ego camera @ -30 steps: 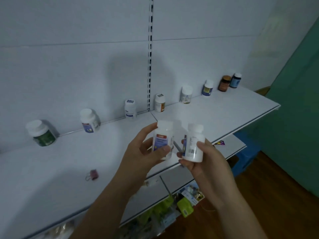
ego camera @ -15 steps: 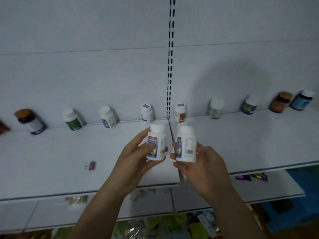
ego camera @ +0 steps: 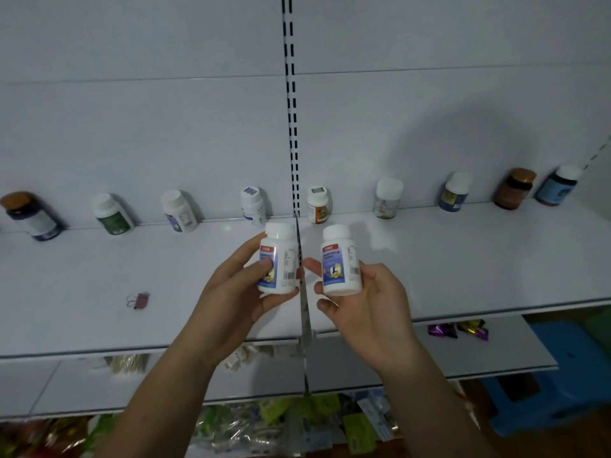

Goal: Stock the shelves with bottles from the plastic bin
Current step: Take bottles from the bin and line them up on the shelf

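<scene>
My left hand (ego camera: 231,292) grips a white bottle (ego camera: 279,259) with a blue label, held upright above the white shelf (ego camera: 463,259). My right hand (ego camera: 370,309) holds a matching white bottle (ego camera: 340,261) upright beside it, a small gap between the two. Both hang over the seam at the shelf's middle. Several bottles stand in a spaced row along the back wall, among them a white one (ego camera: 253,204) and an orange-labelled one (ego camera: 318,204) just behind my hands. The plastic bin is out of view.
A small binder clip (ego camera: 139,300) lies on the shelf at the left. A lower shelf (ego camera: 496,355) carries wrapped sweets (ego camera: 458,328). Packaged goods fill the level below. A blue stool (ego camera: 568,375) stands at the lower right.
My view has swung left to face the shelf squarely. Both bottles have turned so their blue labels face me, and they have drawn slightly apart.
</scene>
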The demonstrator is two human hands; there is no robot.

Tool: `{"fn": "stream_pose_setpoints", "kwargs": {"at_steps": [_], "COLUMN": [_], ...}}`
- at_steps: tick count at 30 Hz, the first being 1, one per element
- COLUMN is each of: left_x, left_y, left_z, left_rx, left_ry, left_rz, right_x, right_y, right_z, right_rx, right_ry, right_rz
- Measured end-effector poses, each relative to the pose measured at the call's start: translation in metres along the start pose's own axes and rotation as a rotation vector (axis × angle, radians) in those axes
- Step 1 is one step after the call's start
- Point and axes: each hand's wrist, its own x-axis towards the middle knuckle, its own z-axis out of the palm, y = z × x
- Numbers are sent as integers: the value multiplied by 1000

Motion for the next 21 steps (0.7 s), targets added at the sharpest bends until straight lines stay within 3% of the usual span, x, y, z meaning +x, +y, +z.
{"fn": "stream_pose_setpoints", "kwargs": {"at_steps": [4,9,21], "left_x": [0,-5,-26], "left_y": [4,8,12], "left_z": [-11,-35,-98], "left_rx": [14,65,-17], "left_ry": [30,62,213], "left_rz": [14,35,48], "right_x": [10,24,54], "right_y": [6,23,67], "right_z": [10,19,47], "right_rx": [-25,-227,-420], "right_ry": [36,57,70], "right_rz": [-31,-71,40]}}
